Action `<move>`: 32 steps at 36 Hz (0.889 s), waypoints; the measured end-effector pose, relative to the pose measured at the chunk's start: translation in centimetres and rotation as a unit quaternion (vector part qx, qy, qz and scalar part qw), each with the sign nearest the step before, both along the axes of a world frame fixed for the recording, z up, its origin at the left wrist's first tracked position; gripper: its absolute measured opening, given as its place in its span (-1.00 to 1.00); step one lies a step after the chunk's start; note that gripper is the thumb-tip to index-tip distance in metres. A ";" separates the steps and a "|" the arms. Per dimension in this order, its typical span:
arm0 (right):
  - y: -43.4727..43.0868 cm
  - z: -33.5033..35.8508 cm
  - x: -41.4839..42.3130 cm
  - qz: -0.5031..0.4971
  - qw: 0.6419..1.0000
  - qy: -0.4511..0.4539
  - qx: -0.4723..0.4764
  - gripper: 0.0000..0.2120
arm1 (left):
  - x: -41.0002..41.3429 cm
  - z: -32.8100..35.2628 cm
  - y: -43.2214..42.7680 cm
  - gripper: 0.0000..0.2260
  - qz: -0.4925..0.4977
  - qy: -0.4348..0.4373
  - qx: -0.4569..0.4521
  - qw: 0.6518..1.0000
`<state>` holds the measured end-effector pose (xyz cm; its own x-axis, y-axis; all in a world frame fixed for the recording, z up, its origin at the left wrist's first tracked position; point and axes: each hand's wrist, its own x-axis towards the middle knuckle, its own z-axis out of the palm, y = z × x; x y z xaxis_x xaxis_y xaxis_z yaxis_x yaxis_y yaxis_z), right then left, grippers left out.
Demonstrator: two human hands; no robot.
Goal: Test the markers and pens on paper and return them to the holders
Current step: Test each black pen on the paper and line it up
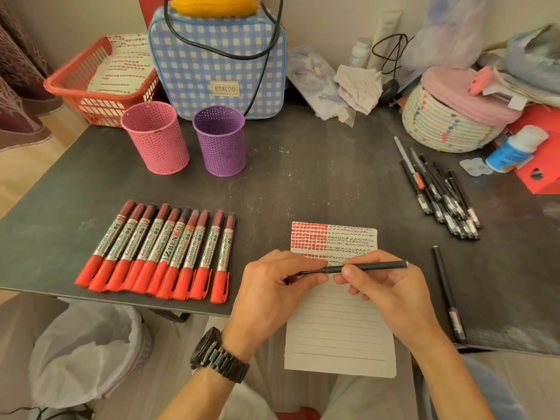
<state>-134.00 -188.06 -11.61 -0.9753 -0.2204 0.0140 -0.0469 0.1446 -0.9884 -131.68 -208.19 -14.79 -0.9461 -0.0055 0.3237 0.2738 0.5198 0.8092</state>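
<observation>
Ten markers point(157, 253) lie left of my left grip point(272, 289), which with my right grip point(394, 292) pinches one pen point(378, 265) above the part-filled paper point(339, 328); pink holder point(154, 137) and purple holder point(219, 140) beyond appear unfilled.

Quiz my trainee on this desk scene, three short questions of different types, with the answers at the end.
1. True or false: the red markers lie in a row left of the paper.
2. The left hand and right hand together hold: A) a glue stick B) a black pen C) an eraser.
3. Fill in: the pink holder stands to the ___ of the purple holder.
Key: 1 true; 2 B; 3 left.
</observation>
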 end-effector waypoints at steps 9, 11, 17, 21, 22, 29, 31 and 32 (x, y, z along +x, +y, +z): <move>-0.6 0.5 0.4 -0.073 0.997 0.002 -0.040 -0.94 | 0.1 0.4 0.1 -0.67 0.022 0.002 -0.035 0.999; 0.2 0.7 0.3 -0.105 0.992 -0.024 -0.073 -0.89 | 0.0 0.1 -0.1 -0.62 0.035 -0.004 -0.062 0.997; 6.2 2.9 0.0 -0.184 0.978 -0.055 -0.080 -0.86 | -0.3 -0.3 -0.1 -0.70 0.035 -0.023 -0.127 0.991; 11.6 4.7 -0.6 -0.164 0.981 -0.086 0.062 -0.91 | -0.3 -0.1 0.4 -0.71 0.017 -0.029 -0.178 0.983; 12.7 5.1 -0.7 -0.142 0.979 -0.100 0.108 -0.92 | -0.3 -0.1 0.5 -0.72 0.017 -0.031 -0.186 0.982; 15.7 3.8 -0.8 -0.039 0.912 -0.152 0.379 -0.83 | -0.5 -0.5 0.5 -0.76 0.031 -0.021 -0.196 0.980; 15.7 3.1 -0.9 -0.047 0.907 -0.148 0.391 -0.74 | -0.5 -0.6 0.5 -0.75 0.029 -0.028 -0.200 0.979; 15.7 2.8 -0.9 -0.054 0.907 -0.142 0.394 -0.70 | -0.5 -0.6 0.5 -0.74 0.030 -0.029 -0.201 0.979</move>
<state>-134.95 -172.35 -8.83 -0.9318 0.0437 -0.3603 0.2491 0.7990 -0.5473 -132.20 -207.70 -15.35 -0.9646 0.0554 0.2578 0.1935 0.8128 0.5494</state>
